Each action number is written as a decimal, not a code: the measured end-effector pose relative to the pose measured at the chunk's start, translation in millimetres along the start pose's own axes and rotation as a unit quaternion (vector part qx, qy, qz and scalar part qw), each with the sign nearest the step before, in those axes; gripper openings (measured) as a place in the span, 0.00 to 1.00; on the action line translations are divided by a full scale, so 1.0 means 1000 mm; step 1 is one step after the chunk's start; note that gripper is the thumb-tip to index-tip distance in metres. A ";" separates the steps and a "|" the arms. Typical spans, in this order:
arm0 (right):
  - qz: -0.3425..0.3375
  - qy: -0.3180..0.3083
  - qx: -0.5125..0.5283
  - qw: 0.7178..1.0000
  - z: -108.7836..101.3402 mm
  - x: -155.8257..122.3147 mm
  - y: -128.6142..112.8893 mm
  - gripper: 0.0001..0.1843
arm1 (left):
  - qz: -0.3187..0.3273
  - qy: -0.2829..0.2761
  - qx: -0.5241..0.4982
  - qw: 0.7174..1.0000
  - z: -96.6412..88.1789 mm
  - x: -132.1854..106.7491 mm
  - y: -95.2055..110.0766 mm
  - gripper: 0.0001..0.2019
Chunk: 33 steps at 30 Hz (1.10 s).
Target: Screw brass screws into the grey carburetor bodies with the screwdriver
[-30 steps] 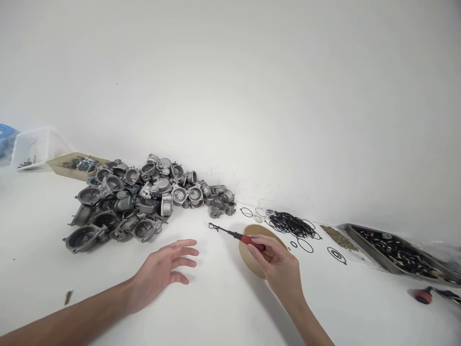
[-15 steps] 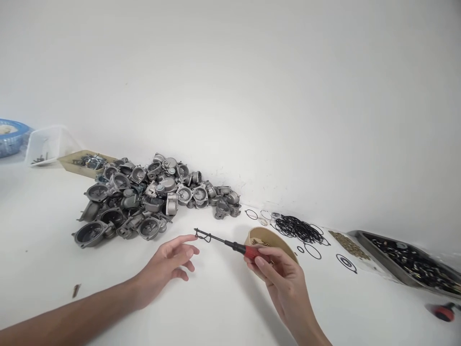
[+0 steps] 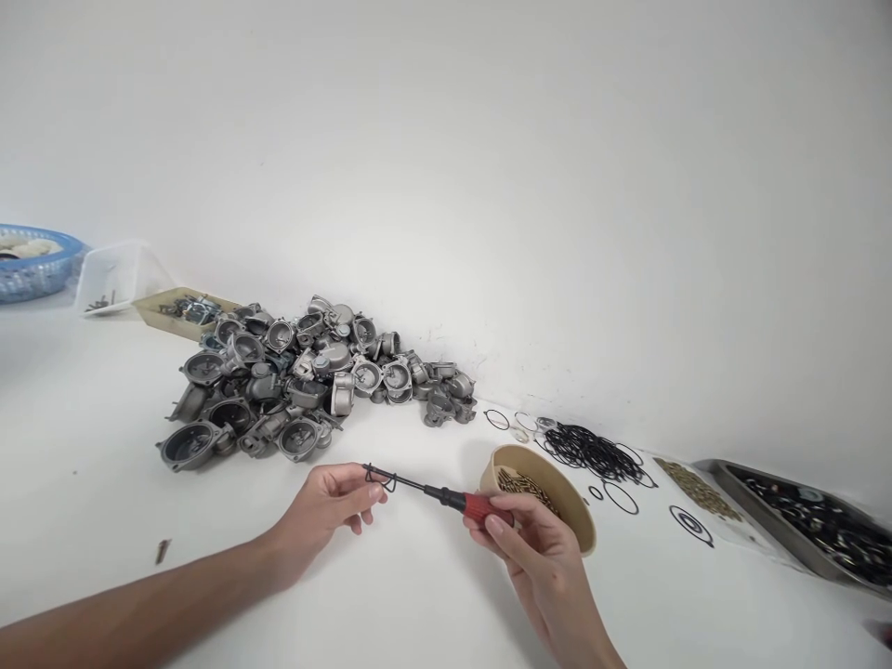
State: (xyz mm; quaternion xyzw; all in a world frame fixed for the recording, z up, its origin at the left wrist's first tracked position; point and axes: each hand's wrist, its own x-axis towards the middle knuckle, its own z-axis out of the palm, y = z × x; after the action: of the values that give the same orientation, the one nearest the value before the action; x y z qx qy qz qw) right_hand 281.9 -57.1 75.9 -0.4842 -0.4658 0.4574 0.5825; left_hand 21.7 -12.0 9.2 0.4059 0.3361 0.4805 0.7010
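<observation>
While aslant, screwdriver shaft [image 3: 433, 491] between hands [image 3: 547, 559].

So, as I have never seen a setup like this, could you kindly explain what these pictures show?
There is no machine here, only a person's two bare hands. Every picture comes from one camera worn on the head, looking forward and down. The right hand holds a red-handled tool. The left hand is at its slim tip, by a thin dark loop; whether it pinches anything is hard to tell. On the white table are a heap of grey metal parts, a tan bowl of small brass-coloured pieces, a cluster of black rings and, farther right, a metal tray of dark parts.
</observation>
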 end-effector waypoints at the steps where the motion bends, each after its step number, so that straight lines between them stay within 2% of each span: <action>1: 0.003 0.001 0.006 1.000 0.000 0.000 0.000 0.17 | -0.003 0.000 -0.001 1.000 0.000 0.000 0.000 0.24; 11: 0.011 -0.003 0.004 1.000 -0.006 0.002 0.005 0.17 | -0.001 -0.010 -0.003 1.000 -0.004 0.002 -0.008 0.24; 18: 0.009 0.001 0.010 1.000 -0.005 0.002 0.005 0.17 | 0.007 -0.027 0.020 0.999 -0.004 -0.001 -0.006 0.19; 33: 0.014 0.012 0.023 1.000 0.000 0.000 0.002 0.18 | -0.002 -0.024 0.010 1.000 -0.002 -0.002 -0.001 0.22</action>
State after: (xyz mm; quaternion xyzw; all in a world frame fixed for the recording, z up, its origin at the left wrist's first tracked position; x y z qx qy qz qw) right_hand 281.6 -56.9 74.3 -0.4822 -0.4417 0.4704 0.5925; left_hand 19.5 -13.9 7.6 0.4232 0.3250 0.4659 0.7059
